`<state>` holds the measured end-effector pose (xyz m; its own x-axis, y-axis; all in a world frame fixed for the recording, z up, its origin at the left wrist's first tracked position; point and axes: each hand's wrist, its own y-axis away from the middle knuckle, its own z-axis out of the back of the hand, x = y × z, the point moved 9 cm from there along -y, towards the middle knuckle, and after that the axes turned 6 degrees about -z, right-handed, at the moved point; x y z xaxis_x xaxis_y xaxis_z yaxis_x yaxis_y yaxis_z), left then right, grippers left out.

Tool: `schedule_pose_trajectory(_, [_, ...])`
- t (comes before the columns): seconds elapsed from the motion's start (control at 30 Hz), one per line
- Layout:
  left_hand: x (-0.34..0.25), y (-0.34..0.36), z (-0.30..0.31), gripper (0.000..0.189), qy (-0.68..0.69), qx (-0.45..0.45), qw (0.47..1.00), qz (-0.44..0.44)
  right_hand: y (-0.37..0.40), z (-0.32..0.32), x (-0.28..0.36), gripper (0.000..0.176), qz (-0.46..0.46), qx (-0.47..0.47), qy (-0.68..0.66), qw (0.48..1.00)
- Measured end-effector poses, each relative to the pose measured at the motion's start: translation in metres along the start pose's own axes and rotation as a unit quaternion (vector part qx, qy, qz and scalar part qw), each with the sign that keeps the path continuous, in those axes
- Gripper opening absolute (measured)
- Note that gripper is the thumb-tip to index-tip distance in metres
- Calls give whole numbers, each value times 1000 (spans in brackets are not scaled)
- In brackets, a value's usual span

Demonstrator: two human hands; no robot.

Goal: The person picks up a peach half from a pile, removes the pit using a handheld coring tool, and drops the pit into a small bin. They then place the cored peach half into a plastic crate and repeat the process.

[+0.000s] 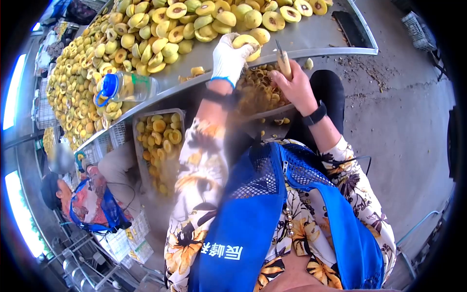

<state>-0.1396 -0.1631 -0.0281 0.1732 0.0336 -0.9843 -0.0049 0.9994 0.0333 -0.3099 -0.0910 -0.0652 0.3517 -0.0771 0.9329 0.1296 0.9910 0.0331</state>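
Observation:
My left hand [228, 59], in a white glove with a blue cuff, is closed around a halved yellow fruit [245, 41] that looks like a peach. It is held at the near edge of the metal table [301, 36]. Bare, my right hand [297, 88] grips a small knife [284, 66] by its pale wooden handle, the dark narrow blade pointing up and away. The blade stands apart from the fruit. Below and between the hands is a container of fruit scraps [265, 87], partly hidden by my left wrist.
A large heap of halved yellow fruit [121, 41] covers the table's left and back. A clear bottle with a blue cap [129, 87] stands near the edge. Below is a crate of fruit [159, 141]. Another person [97, 199] sits at left. Scraps litter the floor [389, 112] at right.

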Motion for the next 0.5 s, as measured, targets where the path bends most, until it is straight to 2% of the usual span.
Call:
schedule_pose_trajectory(0.07, [-3,27,5,36,117,-10,992,41,2,-15,20,36,15,51,-65,996])
schedule_pose_trajectory(0.13, [-3,44,10,34,214,-35,976,-7,6,-37,35,36,3,126,-193,973])
schedule_pose_trajectory(0.17, [-3,53,17,32,216,-41,976,-6,11,-48,46,36,-8,166,-251,954])
schedule_pose_trajectory(0.27, [11,75,24,39,348,-94,927,101,21,-73,47,35,-64,243,-301,920])
schedule_pose_trajectory(0.3, [13,81,23,47,333,-99,928,133,21,-75,44,35,-75,223,-253,938])
schedule_pose_trajectory(0.37, [32,82,32,50,294,-144,936,128,21,-66,41,36,0,130,-87,988])
schedule_pose_trajectory(0.4, [42,83,37,52,275,-163,939,127,24,-61,41,37,36,79,-1,996])
schedule_pose_trajectory(0.5, [55,78,41,50,308,-184,930,83,37,-54,47,34,51,115,115,985])
